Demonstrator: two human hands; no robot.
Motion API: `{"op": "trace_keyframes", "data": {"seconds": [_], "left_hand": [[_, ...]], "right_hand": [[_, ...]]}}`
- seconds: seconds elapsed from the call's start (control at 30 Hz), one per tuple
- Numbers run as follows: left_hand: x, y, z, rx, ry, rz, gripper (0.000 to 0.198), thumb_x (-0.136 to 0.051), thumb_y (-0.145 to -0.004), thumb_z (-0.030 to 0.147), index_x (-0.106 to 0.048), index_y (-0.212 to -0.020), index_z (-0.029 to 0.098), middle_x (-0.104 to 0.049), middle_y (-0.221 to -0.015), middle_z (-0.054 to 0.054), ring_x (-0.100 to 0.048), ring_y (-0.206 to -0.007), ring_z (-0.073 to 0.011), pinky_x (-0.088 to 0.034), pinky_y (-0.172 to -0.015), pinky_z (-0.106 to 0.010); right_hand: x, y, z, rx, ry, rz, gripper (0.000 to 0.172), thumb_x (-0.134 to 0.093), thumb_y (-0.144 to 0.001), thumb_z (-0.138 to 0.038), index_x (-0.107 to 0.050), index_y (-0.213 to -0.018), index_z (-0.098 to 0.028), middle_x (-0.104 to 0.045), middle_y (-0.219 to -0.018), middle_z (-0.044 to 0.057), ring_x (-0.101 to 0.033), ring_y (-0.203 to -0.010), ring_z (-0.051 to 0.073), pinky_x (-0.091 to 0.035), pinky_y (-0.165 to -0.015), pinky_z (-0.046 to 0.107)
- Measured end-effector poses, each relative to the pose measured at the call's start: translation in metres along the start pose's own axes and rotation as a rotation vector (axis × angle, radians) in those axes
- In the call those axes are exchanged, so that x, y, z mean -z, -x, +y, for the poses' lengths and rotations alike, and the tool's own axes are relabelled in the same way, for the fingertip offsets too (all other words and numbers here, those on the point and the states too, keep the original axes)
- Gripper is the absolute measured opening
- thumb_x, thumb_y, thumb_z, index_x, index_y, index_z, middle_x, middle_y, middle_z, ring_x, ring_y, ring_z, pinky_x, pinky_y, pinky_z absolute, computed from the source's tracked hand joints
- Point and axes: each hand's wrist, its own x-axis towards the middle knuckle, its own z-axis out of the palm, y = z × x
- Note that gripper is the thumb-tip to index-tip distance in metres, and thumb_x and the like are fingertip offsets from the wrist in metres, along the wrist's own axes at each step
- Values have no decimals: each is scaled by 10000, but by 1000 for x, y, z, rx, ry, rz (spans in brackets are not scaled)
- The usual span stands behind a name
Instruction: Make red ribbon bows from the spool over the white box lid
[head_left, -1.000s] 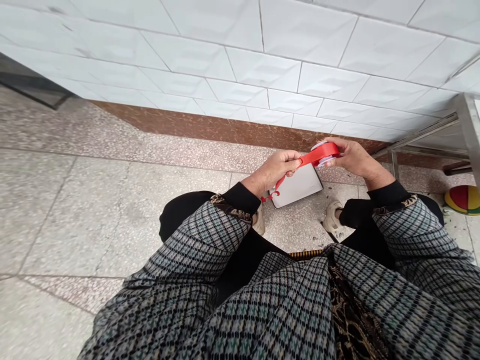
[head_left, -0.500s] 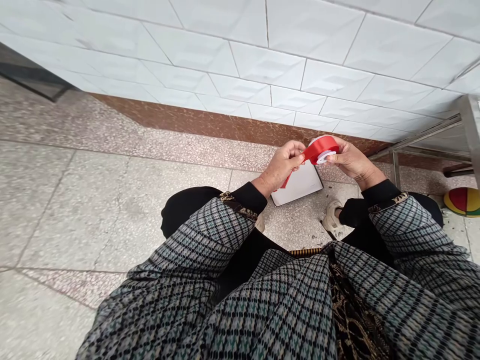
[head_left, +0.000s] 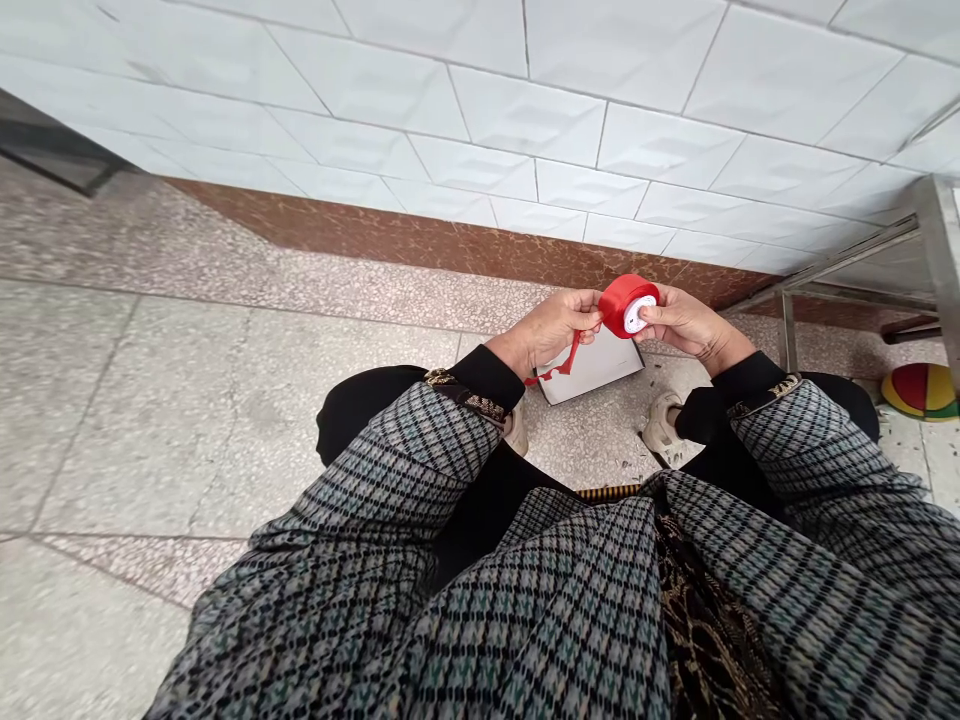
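My right hand (head_left: 686, 322) grips a roll of red ribbon (head_left: 619, 296) by its white spool, the thumb on the spool's face and the fingers behind it. Pinched between thumb and fingers of my left hand (head_left: 559, 327) is the ribbon, right beside the roll. A loose, crumpled tail of red ribbon (head_left: 571, 358) hangs below my left hand. Under both hands a white box or board (head_left: 600, 372) with a dark edge lies on the floor; the hands and the ribbon hide part of it.
A white tiled wall (head_left: 465, 110) rises ahead above a brown skirting (head_left: 360, 228). At the right stand a metal frame (head_left: 786, 325) and a multicoloured ball (head_left: 919, 390). My shoes (head_left: 663, 428) rest on the speckled floor (head_left: 180, 400), where small dark scraps are scattered.
The roll has turned so its white face shows more, and it has come closer to my left hand. The stretch of ribbon between them is shorter; the loose tail hangs further out.
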Motion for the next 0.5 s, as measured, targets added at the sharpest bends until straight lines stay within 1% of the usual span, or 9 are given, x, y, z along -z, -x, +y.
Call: {"op": "trace_keyframes", "data": {"seconds": [0.1, 0.17, 0.2, 0.27, 0.37, 0.43, 0.5], "left_hand": [[1, 3, 1, 71, 6, -17, 141, -742, -840, 6, -724, -847, 146, -578, -688, 26, -433, -565, -66, -374, -593, -231], [2, 4, 0, 111, -19, -37, 137, -752, -837, 16, -721, -828, 149, -566, -647, 30, -433, -541, -70, -364, -571, -228], [2, 4, -1, 130, -36, -49, 134, -757, -836, 22, -723, -821, 151, -569, -634, 29, -439, -531, -72, -364, -565, -229], [2, 4, -3, 171, -71, -67, 131, -763, -824, 24, -733, -815, 151, -612, -640, 15, -477, -521, -80, -381, -562, -233], [2, 4, -7, 197, -107, -58, 155, -771, -790, 20, -778, -863, 157, -719, -726, -22, -590, -555, -112, -440, -584, -248], [4, 3, -8, 172, -118, -22, 195, -794, -780, 35, -812, -924, 166, -757, -767, -37, -639, -578, -134, -464, -597, -259], [6, 4, -6, 140, -140, 33, 148, -821, -792, 67, -816, -895, 173, -751, -739, -41, -640, -566, -143, -470, -600, -268]], "right_hand": [[2, 3, -14, 31, 179, -48, 610, -1070, -690, -512, -832, -1177, -230, -841, -1134, 59, -761, -1016, 218, -653, -947, 373], [3, 6, -24, 56, 330, -58, 614, -1054, -707, -469, -833, -1235, -245, -838, -1222, 67, -754, -1143, 264, -616, -1075, 454], [3, 8, -28, 60, 400, -58, 604, -1044, -717, -444, -834, -1248, -250, -835, -1245, 68, -747, -1182, 283, -594, -1115, 489], [2, 11, -34, 40, 526, -72, 545, -1021, -727, -385, -845, -1225, -252, -835, -1237, 66, -742, -1197, 307, -560, -1158, 541], [1, 14, -37, 9, 639, -85, 457, -999, -705, -329, -863, -1133, -243, -833, -1145, 52, -740, -1141, 313, -537, -1172, 578], [2, 15, -36, 16, 652, -67, 452, -1000, -680, -313, -865, -1106, -248, -824, -1113, 38, -738, -1127, 308, -533, -1174, 577], [6, 15, -34, 24, 647, -41, 473, -1008, -664, -307, -865, -1112, -259, -820, -1104, 29, -740, -1135, 306, -532, -1180, 573]]}}
